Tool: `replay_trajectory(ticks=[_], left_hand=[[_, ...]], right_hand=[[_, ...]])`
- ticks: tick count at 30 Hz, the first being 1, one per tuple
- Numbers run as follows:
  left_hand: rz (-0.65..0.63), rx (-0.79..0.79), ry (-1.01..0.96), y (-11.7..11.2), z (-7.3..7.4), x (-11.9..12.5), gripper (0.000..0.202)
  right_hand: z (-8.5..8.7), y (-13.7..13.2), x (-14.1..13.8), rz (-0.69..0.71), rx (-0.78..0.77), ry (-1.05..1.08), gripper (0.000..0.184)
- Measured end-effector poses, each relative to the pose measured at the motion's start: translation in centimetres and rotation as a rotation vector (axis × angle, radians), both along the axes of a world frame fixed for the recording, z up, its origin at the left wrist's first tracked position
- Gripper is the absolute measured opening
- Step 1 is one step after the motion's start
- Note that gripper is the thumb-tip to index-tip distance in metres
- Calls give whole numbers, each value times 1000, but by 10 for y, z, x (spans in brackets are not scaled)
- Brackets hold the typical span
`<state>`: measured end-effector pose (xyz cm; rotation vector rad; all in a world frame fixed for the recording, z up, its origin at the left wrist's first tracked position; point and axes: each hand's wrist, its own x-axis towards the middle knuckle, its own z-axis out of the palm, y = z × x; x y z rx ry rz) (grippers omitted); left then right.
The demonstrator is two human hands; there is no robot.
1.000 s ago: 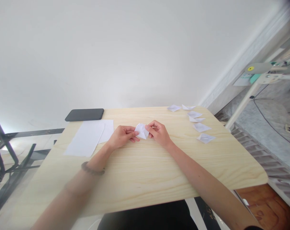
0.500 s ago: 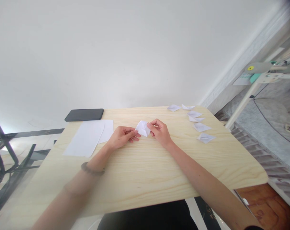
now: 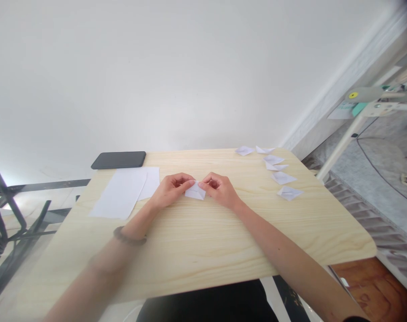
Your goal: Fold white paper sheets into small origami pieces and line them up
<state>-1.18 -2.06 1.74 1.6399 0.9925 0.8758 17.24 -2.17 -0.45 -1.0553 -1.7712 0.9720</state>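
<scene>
A small folded piece of white paper [image 3: 195, 192] is held between my two hands over the middle of the table. My left hand [image 3: 172, 188] pinches its upper left edge with thumb and fingers. On the other side, my right hand [image 3: 220, 188] pinches the upper right edge, its thumb close to the left thumb. The fingertips behind the paper are partly hidden. Several folded white paper boats [image 3: 283, 178] lie along the table's right side, apart from my hands.
White paper sheets [image 3: 117, 194] overlap on the left of the wooden table [image 3: 190, 255]. Behind them lies a black phone [image 3: 118, 160] near the back edge, by the wall [image 3: 190, 80]. A white metal frame [image 3: 344, 143] stands beyond the right edge.
The folded paper has turned and come slightly nearer, showing a different, four-sided face. My hands have drawn closer together, both thumbs now at its top edge.
</scene>
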Motion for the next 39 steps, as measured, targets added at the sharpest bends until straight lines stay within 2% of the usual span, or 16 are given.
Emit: replay_trajectory(ticks=[7, 10, 14, 18, 32, 39], left_hand=[[41, 10, 94, -1, -3, 0, 27], [61, 5, 108, -1, -4, 0, 28], [74, -24, 28, 0, -4, 0, 26], [48, -38, -15, 1, -4, 0, 25], [-3, -64, 43, -1, -4, 0, 27], [16, -64, -24, 0, -5, 3, 27]], right_hand=[[3, -2, -1, 48, 96, -71, 18], [3, -1, 0, 92, 72, -83, 16], [3, -1, 2, 125, 26, -99, 19], [4, -1, 2, 105, 75, -121, 23], [6, -3, -1, 95, 155, -158, 22], [4, -1, 0, 41, 92, -126, 26]])
